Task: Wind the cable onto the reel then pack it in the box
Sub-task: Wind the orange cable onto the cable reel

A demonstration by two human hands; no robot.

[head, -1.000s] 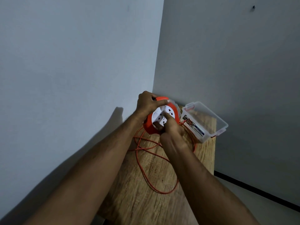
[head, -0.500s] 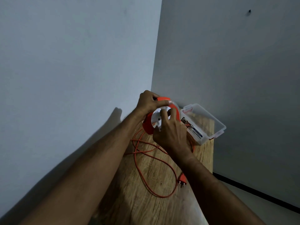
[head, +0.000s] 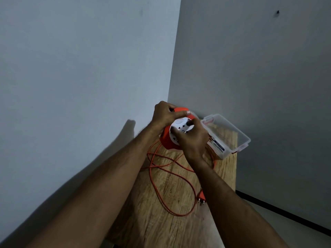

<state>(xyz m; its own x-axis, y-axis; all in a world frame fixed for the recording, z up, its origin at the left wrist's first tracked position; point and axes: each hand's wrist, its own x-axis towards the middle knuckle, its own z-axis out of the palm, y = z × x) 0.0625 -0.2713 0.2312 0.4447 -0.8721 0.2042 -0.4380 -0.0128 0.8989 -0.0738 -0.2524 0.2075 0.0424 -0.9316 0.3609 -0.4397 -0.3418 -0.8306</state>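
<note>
Since a second ago the right hand (head: 192, 138) has shifted up over the reel's (head: 168, 140) white face, fingers curled on it; more cable (head: 172, 178) and the plug (head: 201, 197) now show on the bench (head: 179, 230). Left hand (head: 165, 113) grips the reel's orange rim at frame centre, beside the open box (head: 231, 135).

Two plain pale walls (head: 71, 68) meet in a corner (head: 174, 59). A wood-grain tabletop (head: 161, 221) fills that corner. A dark strip (head: 286, 213), perhaps a skirting, runs along the right wall's foot. Light is dim.

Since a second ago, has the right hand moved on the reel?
Yes. The right hand has moved from the near edge of the reel up its white face, toward the wall corner.
</note>
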